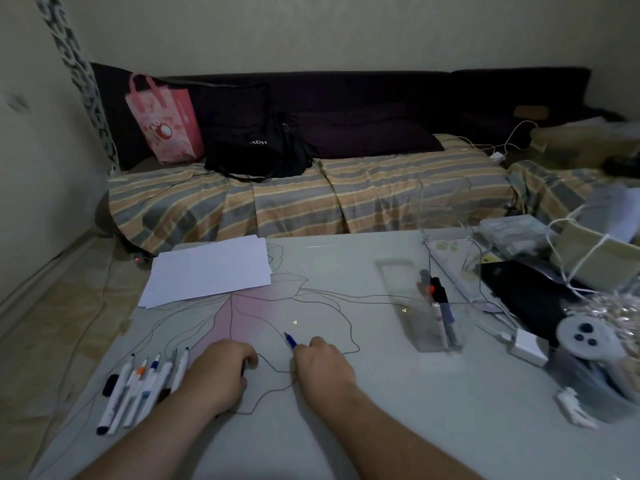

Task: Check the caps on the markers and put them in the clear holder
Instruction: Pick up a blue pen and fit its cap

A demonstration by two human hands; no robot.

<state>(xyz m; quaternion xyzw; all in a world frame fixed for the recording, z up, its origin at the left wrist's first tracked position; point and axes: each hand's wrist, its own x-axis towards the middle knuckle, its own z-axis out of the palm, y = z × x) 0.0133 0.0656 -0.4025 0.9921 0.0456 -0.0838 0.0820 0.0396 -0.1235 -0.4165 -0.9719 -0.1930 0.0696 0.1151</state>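
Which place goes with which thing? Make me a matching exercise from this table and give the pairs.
Things:
1. blue marker
2. row of markers
3. clear holder
4. white paper sheets

Places:
A. far left of the table
B. gripped in the right hand
C. right of centre, markers standing inside
D. lying near the left edge, beside the left hand

Pairs: 1-B, 2-D, 3-C, 4-A

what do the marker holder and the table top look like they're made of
The clear holder looks like clear hard plastic, perhaps acrylic: the markers inside and the table show straight through its flat, sharp-edged walls. Glass cannot be ruled out. The table top looks like glossy glass or a lacquered board: smooth, pale, with small light reflections and a printed flower outline in it.
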